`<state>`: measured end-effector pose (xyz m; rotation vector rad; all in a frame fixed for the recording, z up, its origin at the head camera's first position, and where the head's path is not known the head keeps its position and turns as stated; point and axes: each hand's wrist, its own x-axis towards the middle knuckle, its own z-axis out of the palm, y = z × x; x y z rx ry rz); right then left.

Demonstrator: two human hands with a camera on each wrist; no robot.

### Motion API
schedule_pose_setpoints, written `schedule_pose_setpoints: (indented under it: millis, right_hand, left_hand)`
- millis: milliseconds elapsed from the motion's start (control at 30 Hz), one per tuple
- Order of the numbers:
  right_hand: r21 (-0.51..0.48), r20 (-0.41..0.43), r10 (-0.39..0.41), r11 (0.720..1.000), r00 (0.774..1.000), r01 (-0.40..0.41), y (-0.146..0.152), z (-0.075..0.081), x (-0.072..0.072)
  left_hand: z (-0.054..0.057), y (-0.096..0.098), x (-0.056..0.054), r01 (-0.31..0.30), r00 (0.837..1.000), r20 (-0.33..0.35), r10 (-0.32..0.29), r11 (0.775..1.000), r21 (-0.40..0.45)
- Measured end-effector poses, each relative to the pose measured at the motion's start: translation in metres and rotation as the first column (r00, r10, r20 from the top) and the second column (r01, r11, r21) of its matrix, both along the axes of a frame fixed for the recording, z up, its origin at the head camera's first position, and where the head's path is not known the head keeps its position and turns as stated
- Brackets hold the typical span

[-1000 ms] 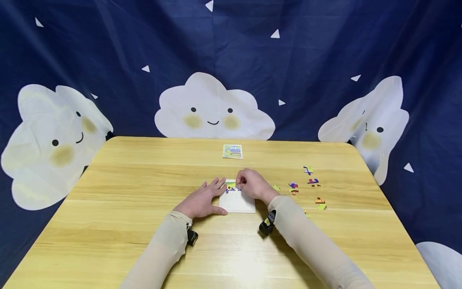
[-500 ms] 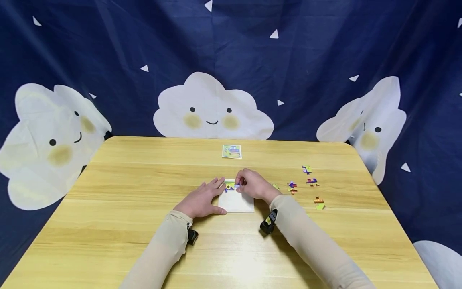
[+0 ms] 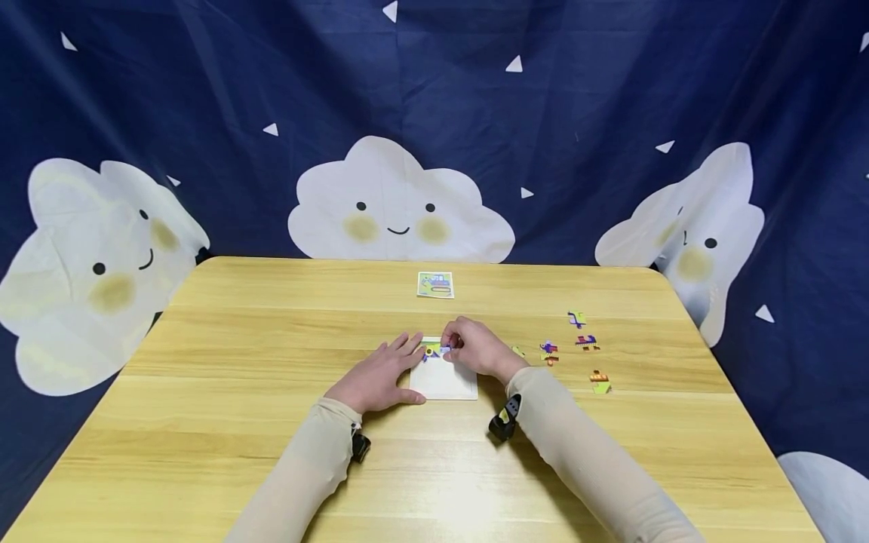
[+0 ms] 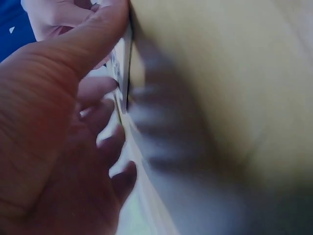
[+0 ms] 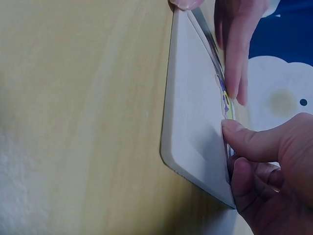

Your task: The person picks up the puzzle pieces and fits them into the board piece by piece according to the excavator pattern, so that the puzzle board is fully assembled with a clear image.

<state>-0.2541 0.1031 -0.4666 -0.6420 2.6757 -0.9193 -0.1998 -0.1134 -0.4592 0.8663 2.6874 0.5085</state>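
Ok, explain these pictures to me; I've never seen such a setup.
There is no machine here, just a person at work; each grip is a bare hand. The wide view comes from a camera worn on the head; the two close ones come from the left wrist camera and right wrist camera. On the wooden table is a white tray with puzzle pieces at its far side. A small picture card lies beyond it, and loose pieces lie to the right. The left grip rests at the tray's left edge. The right grip seems to pinch a small piece near the far edge, mostly hidden.
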Motion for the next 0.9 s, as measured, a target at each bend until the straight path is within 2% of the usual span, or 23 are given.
schedule_pose_setpoints:
  millis: [167, 433, 533, 700, 800, 900]
  right_hand:
    - [-0.009, -0.006, 0.001, 1.0, 1.0, -0.002, 0.0, 0.0, 0.0]
    - [-0.025, 0.021, 0.008, 1.0, 1.0, -0.008, 0.003, -0.001, 0.0]
    - [-0.063, 0.04, 0.023, 0.998, 0.999, -0.02, 0.006, -0.002, -0.001]
    - [-0.167, 0.055, 0.044, 0.985, 0.998, -0.034, 0.015, 0.002, 0.001]
    - [-0.204, 0.044, 0.015, 0.979, 0.999, -0.006, 0.031, 0.009, 0.002]
    - [-0.197, 0.05, -0.06, 0.978, 0.997, 0.069, 0.059, 0.019, 0.0]
  left_hand:
    - [-0.002, 0.001, -0.001, 0.053, 0.998, -0.022, -0.053, 0.998, 0.032]
    - [0.001, 0.002, -0.002, 0.024, 0.999, 0.039, -0.025, 0.999, 0.026]
    - [0.0, 0.001, -0.002, 0.019, 0.998, 0.053, -0.02, 0.999, 0.028]
    - [-0.001, -0.004, -0.002, 0.035, 0.999, 0.038, -0.037, 0.998, 0.048]
    - [-0.001, -0.003, -0.003, 0.049, 0.998, 0.029, -0.051, 0.997, 0.052]
    - [-0.002, 0.0, -0.004, 0.047, 0.998, 0.034, -0.049, 0.998, 0.049]
